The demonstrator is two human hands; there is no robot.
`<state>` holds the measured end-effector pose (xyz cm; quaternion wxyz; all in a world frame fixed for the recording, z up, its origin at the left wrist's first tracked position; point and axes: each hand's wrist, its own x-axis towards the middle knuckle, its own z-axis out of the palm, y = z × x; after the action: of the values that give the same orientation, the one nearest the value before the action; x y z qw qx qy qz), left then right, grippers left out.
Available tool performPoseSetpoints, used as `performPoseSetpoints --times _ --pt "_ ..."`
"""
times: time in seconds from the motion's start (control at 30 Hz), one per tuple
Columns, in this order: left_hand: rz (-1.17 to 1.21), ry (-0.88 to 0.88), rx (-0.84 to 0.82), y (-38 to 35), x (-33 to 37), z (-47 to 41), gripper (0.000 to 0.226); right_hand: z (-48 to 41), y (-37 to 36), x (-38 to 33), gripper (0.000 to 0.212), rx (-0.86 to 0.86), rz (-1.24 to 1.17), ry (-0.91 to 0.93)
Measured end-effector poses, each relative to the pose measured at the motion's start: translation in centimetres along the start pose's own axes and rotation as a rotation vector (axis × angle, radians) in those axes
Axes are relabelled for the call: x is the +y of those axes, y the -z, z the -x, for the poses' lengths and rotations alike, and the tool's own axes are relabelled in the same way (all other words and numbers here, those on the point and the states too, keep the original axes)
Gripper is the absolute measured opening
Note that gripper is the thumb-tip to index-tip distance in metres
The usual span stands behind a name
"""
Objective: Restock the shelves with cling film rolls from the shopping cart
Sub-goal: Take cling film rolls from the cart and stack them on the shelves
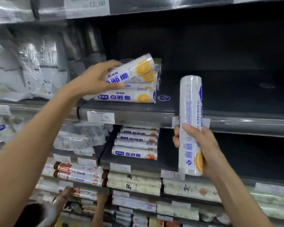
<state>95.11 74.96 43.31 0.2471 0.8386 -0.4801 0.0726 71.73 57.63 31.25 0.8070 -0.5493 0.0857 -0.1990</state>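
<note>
Rightward, roll (190, 112) upright before shelf edge (246, 124)

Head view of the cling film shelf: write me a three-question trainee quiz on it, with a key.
1. True or false: the left hand holds a tilted roll at the top of the stack on the shelf.
2. Multiple choice: the second roll, gripped by the right hand, is A) lying on the shelf, B) held upright in front of the shelf, C) resting on the stack.
3. Fill in: the fruit pictured on both held rolls is ___.

Key: 1 true; 2 B; 3 orange.
</note>
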Motion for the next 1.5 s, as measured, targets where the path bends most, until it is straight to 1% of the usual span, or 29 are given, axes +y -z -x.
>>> performPoseSetpoints --times 0.07,0.17,0.23,0.3,0.37,0.47,0.6,0.73,0.8,0.9,1.0,1.1,1.23,1.4,1.5 --pt "-0.117 -0.087 -0.066 0.0 -1.7 -2.5 0.055 -0.7 -0.6 0.1 0.044 0.021 -0.003 0.015" --pt "-0.158 -0.179 -0.144 -1.0 -3.6 -4.9 0.055 -1.7 -1.7 0.2 0.030 0.072 -0.013 0.032" --pt "-0.156 -0.230 -0.197 -1.7 -4.5 -6.0 0.055 -2.3 -2.5 0.3 0.029 0.087 -0.026 0.047" --pt "-0.146 -0.280 -0.205 -2.1 -5.3 -6.6 0.055 -2.8 -3.3 0.4 0.031 0.096 -0.022 0.068" --pt "-0.137 -0.305 -0.182 -2.2 -6.0 -7.0 0.057 -3.2 -4.2 0.6 0.030 0.113 -0.005 0.088" --pt "-0.103 -0.320 -0.097 -2.2 -6.7 -7.2 0.060 -3.7 -5.2 1.1 0.026 0.141 -0.008 0.118" --pt "-0.038 -0.325 -0.034 -2.3 -6.9 -6.9 0.058 -4.3 -6.3 1.7 0.017 0.161 -0.012 0.131" --pt "0.043 -0.277 0.042 -2.4 -7.0 -6.8 0.055 -4.9 -6.9 2.0 0.028 0.176 0.004 0.129" --pt "0.064 -0.275 0.053 -2.6 -7.1 -6.7 0.054 -5.1 -7.1 2.0 0.030 0.181 0.013 0.135" --pt "0.073 -0.281 0.021 -2.4 -7.3 -6.6 0.053 -5.4 -7.4 2.2 0.033 0.191 0.020 0.133" --pt "0.058 -0.290 -0.002 -2.3 -7.5 -6.7 0.044 -5.4 -7.3 2.4 0.033 0.204 0.024 0.125" --pt "0.067 -0.299 0.020 -2.6 -7.8 -6.9 0.039 -5.4 -7.3 2.5 0.031 0.219 0.034 0.117" --pt "0.054 -0.309 0.038 -3.2 -8.2 -7.1 0.040 -5.4 -7.3 2.6 0.030 0.219 0.026 0.115" --pt "0.069 -0.327 0.097 -3.4 -7.9 -7.0 0.038 -5.2 -7.2 2.7 0.031 0.233 0.020 0.097" --pt "0.072 -0.319 0.135 -3.4 -7.8 -6.6 0.041 -5.2 -7.0 2.8 0.028 0.239 0.031 0.096"
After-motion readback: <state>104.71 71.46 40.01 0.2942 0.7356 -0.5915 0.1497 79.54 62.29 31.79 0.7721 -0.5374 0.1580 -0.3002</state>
